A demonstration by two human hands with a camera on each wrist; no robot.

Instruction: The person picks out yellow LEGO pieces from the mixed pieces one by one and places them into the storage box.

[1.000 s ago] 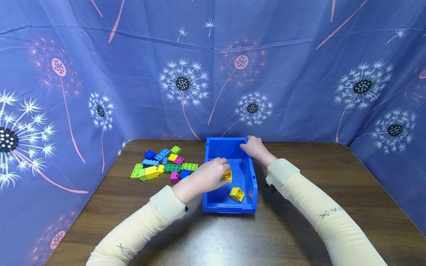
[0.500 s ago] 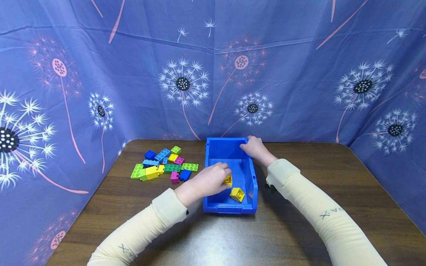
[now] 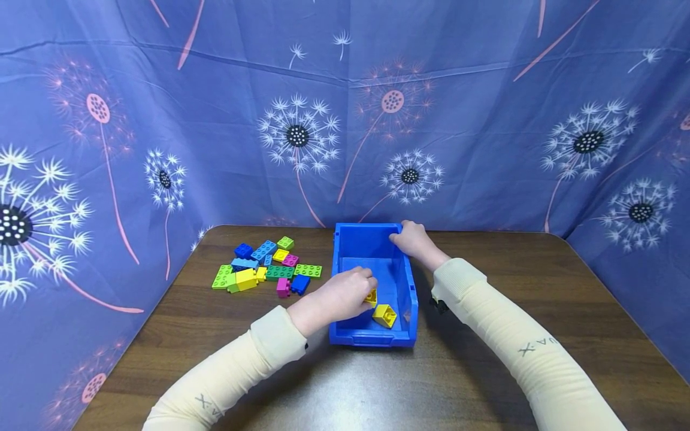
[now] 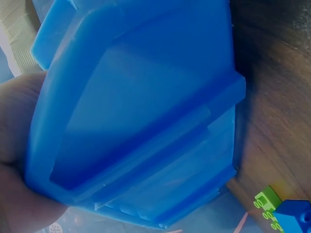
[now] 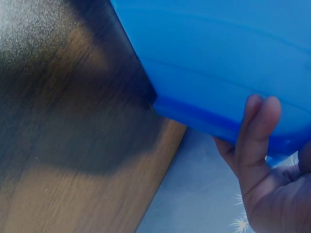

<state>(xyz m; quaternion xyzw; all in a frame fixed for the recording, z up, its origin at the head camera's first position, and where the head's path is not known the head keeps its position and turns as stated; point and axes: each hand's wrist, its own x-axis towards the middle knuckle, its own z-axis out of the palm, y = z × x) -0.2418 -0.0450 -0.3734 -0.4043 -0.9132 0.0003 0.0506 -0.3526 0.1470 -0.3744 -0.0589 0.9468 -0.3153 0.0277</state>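
A blue plastic bin (image 3: 373,342) stands on the table in the head view. Over its left wall reaches my left hand (image 3: 347,293), fingers curled round a yellow toy brick (image 3: 372,297) that is mostly hidden by them. Just in front of that one, another yellow brick (image 3: 385,315) lies tipped on the bin floor. My right hand (image 3: 415,240) grips the bin's back right corner. In the right wrist view, two fingers (image 5: 262,121) lie along the outside of the blue wall. The left wrist view is mostly the bin's outer side (image 4: 146,107), blocking the held brick.
Left of the bin, a loose group of toy bricks in several colours lies on the brown table (image 3: 485,335), among them a dark green brick (image 3: 280,272), a pink brick (image 3: 283,288) and a blue brick (image 3: 300,284). A blue patterned cloth (image 3: 463,120) hangs behind.
My left hand has shifted a little toward the front of the bin with the yellow brick in its fingers. The right hand and the bin have stayed in place.
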